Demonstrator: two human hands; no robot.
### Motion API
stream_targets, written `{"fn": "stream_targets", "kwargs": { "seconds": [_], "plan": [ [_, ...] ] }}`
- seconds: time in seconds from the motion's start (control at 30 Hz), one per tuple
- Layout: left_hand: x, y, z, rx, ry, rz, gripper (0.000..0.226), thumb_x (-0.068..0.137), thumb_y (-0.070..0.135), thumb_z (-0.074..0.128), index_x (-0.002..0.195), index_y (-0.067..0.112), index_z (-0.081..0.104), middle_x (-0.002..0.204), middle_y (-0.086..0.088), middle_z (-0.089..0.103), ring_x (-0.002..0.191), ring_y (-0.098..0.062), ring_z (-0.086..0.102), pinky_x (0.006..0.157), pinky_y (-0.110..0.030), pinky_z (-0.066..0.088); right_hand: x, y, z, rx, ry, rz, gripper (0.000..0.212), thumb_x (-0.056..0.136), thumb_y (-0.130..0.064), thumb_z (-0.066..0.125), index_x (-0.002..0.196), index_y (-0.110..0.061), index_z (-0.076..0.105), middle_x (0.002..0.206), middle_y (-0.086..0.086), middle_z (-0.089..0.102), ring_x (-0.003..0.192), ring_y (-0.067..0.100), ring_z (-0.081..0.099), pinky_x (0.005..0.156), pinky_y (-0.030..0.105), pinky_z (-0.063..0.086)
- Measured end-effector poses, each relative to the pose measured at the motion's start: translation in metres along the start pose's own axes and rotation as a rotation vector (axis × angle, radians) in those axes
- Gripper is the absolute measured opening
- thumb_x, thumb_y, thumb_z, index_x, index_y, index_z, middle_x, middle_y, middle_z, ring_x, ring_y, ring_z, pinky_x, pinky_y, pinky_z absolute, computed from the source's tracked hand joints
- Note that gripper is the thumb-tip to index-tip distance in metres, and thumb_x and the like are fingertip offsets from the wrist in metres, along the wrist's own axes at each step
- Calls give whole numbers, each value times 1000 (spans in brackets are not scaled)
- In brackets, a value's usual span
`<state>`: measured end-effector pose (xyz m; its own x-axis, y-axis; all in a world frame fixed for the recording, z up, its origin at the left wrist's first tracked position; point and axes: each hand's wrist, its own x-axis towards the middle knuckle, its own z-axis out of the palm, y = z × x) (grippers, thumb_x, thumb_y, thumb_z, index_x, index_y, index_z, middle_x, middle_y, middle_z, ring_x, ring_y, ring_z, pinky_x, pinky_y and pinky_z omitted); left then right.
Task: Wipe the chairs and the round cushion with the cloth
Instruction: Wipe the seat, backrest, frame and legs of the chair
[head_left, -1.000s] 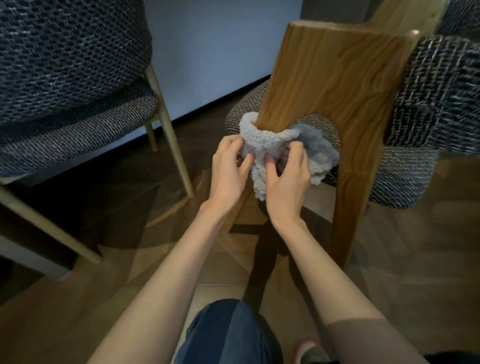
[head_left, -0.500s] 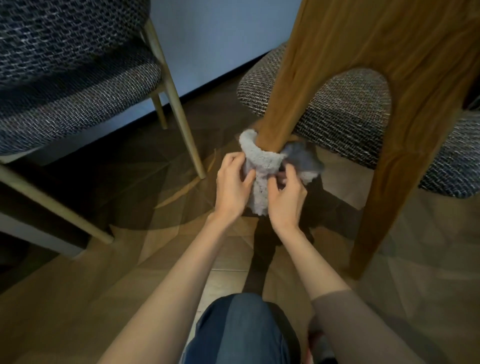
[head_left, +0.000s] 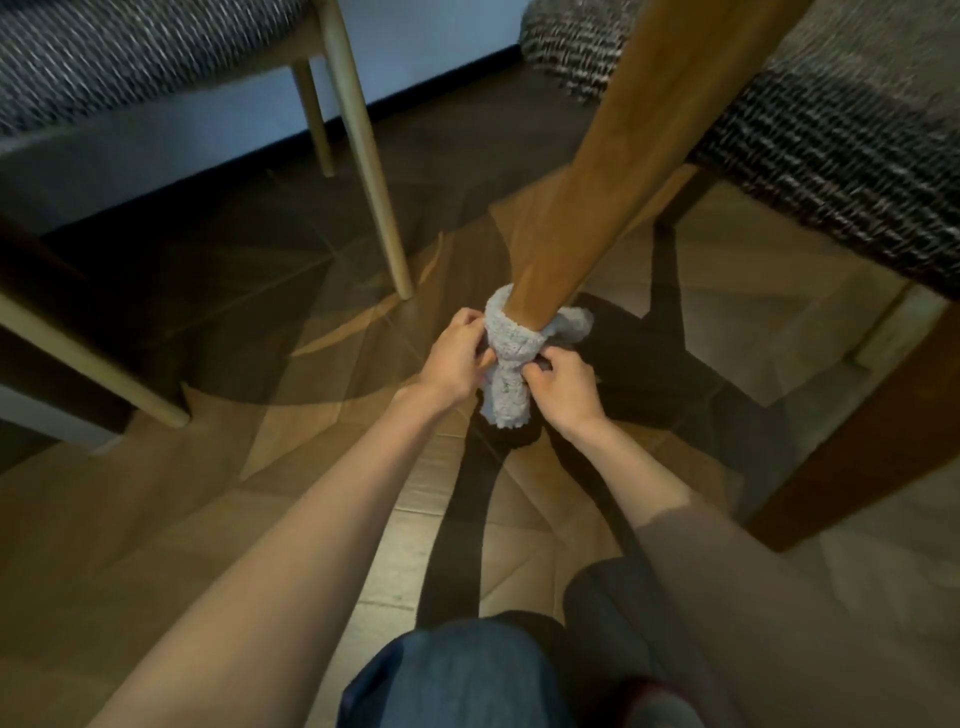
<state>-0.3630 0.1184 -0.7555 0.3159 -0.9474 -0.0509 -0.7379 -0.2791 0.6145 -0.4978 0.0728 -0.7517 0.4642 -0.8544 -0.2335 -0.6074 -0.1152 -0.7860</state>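
The fluffy pale-grey cloth (head_left: 511, 338) is wound round the foot of the brown wooden chair leg (head_left: 613, 156), loose end hanging floorward, below its dark woven seat (head_left: 831, 156); a pale-legged chair (head_left: 156, 57) stands left.

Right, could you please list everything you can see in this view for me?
cloth: one, light grey, wrapped low round the brown chair leg
right chair: one, brown wood, dark woven seat, upper right
left chair: one, pale wood legs, dark woven seat, upper left
floor: one, brown parquet, underneath
wall: one, pale, top centre
knee: one, blue jeans, bottom centre
left grip: one, bare hand, pinches the cloth's left side
right grip: one, bare hand, pinches the cloth's right side
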Motion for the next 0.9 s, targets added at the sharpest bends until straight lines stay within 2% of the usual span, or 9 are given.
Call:
{"fn": "stream_targets", "kwargs": {
  "seconds": [0.1,0.17,0.27,0.37,0.5,0.63,0.77,0.83,0.9],
  "plan": [
    [5,-21,26,-21,-46,-128,38,94,7,53,132,2,50,134,-15,44,119,-27,49,95,-25,41,13,12,18,13,-129,92,28,99,-18,49,121,-4,58,120,13,63,113,25,59,97,38,47],
    [7,-31,38,-50,-71,-197,40,94,7,52,134,1,48,134,-18,45,119,-32,50,98,-35,44,21,16,28,25,-204,140,32,99,-21,48,126,-5,55,124,12,61,117,27,57,101,42,45],
    [8,-41,49,-86,-38,-232,34,92,7,55,126,0,54,124,-21,54,111,-33,54,86,-27,40,29,19,33,0,-239,184,32,99,-23,49,125,-6,58,124,12,61,116,27,57,98,38,45],
    [1,-37,47,-179,52,-202,26,90,8,59,115,2,61,108,-16,64,95,-24,59,70,-19,35,29,14,32,-30,-56,193,30,96,-23,55,122,-8,61,125,12,60,115,27,57,93,34,45],
    [-16,-12,24,-372,220,-123,12,92,12,60,101,9,65,88,-3,66,71,0,54,64,-13,39,8,-1,26,8,211,130,22,93,-22,60,109,-8,67,108,8,67,102,21,64,76,22,42],
    [-30,32,-13,-384,342,-19,7,89,10,60,85,15,62,80,3,60,73,-4,54,67,-19,41,-29,-34,11,109,530,14,11,89,-13,62,93,-8,70,91,6,70,84,13,64,69,6,37],
    [-40,77,-44,-421,391,12,7,90,13,60,86,8,64,85,-6,63,79,-13,57,72,-33,50,-58,-69,-18,199,732,-51,9,86,-15,67,85,-8,72,79,-3,68,76,10,65,76,21,50],
    [-44,102,-63,-465,429,53,8,91,14,59,89,9,66,87,-5,63,79,-8,57,69,-25,48,-73,-90,-38,272,803,-96,6,85,-14,68,80,-12,70,71,-10,64,68,2,62,74,24,53],
    [-50,128,-81,-507,481,100,9,91,14,60,93,13,68,86,0,62,77,0,55,66,-10,41,-86,-111,-57,345,846,-127,7,84,-15,69,78,-18,68,67,-17,61,65,-4,62,72,23,56]
  ]
}}
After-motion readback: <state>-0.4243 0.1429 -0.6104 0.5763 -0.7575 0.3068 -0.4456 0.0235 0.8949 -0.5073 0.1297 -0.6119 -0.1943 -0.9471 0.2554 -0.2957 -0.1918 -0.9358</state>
